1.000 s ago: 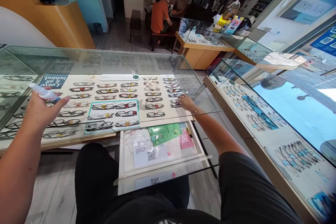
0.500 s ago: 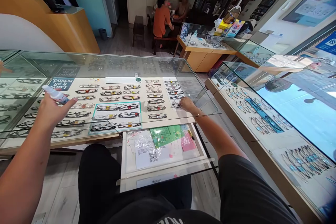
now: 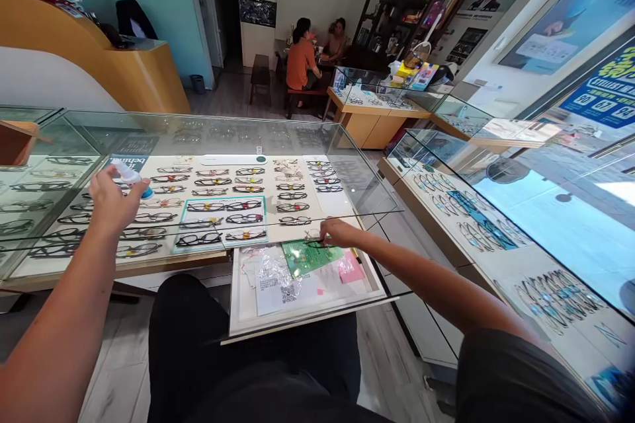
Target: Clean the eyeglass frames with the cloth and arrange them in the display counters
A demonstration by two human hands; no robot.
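My left hand [image 3: 113,198] is closed round a small white bottle [image 3: 127,174] with a blue end, over the left part of the glass display case [image 3: 208,120]. My right hand [image 3: 338,234] pinches a pair of glasses [image 3: 313,241] above the front edge of the case, over a green sheet [image 3: 305,259] in the open drawer [image 3: 243,324]. Rows of glasses stand in the case. Several lie on a teal-bordered card [image 3: 221,213]. A white strip [image 3: 325,178] with a column of glasses is at the right end.
Another glass case [image 3: 466,211] with glasses runs along the right. A pink paper [image 3: 350,268] and a printed sheet [image 3: 272,297] lie in the drawer. At the back, a person in orange [image 3: 300,63] and another person [image 3: 336,43] sit at a table.
My right hand has moved left and toward me, bringing a pair of glasses from the white strip to above the drawer. The bottle in my left hand has tilted. The view has shifted up.
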